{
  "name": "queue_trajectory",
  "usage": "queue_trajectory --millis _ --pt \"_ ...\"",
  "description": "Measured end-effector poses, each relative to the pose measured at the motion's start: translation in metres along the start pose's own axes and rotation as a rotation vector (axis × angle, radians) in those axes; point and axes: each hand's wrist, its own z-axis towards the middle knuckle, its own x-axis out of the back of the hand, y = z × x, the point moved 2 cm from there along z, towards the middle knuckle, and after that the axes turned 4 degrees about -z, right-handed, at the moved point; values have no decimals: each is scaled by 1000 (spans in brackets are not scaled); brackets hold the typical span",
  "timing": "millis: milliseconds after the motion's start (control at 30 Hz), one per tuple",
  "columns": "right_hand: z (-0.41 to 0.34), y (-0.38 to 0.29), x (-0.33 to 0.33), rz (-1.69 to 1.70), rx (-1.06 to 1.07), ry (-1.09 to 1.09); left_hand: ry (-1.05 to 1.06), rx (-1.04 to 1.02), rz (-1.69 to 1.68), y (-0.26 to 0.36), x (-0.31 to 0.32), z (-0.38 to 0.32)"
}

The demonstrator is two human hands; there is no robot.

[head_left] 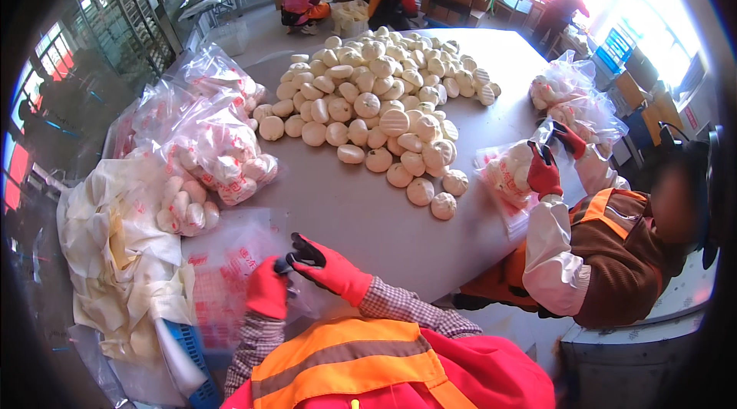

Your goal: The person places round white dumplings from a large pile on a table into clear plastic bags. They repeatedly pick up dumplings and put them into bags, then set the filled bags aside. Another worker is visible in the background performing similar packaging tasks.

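My left hand (pixel 268 289), in a red glove with dark fingertips, pinches a clear plastic bag (pixel 306 295) over the near edge of the table. Close against it is my right hand (pixel 335 272), gloved alike, with thumb and fingers spread; I make out nothing in its grasp. Under and beside the left hand lies a stack of flat plastic bags (pixel 216 299) with red print. Beyond both hands, a big heap of pale round buns (pixel 368 103) covers the middle of the table (pixel 322 196).
Filled bags of buns (pixel 230 150) pile up at left, above cream cloths (pixel 115 236) and a blue plastic basket (pixel 193 357). On the right, a co-worker's gloved hands (pixel 547 170) hold a bag of buns (pixel 506 173). More filled bags (pixel 576 98) stand behind; other people are farther back.
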Motion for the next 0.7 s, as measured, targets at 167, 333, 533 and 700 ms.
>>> queue_trajectory --millis 167,333,533,700 --pt "37 1 54 -648 23 50 47 -310 455 -19 -17 18" --pt "99 -111 144 -989 528 116 219 -107 122 -18 23 25" --pt "199 -149 252 -1681 63 585 298 -97 674 20 32 21" --pt "187 -99 224 -1644 214 294 278 -343 599 40 19 29"
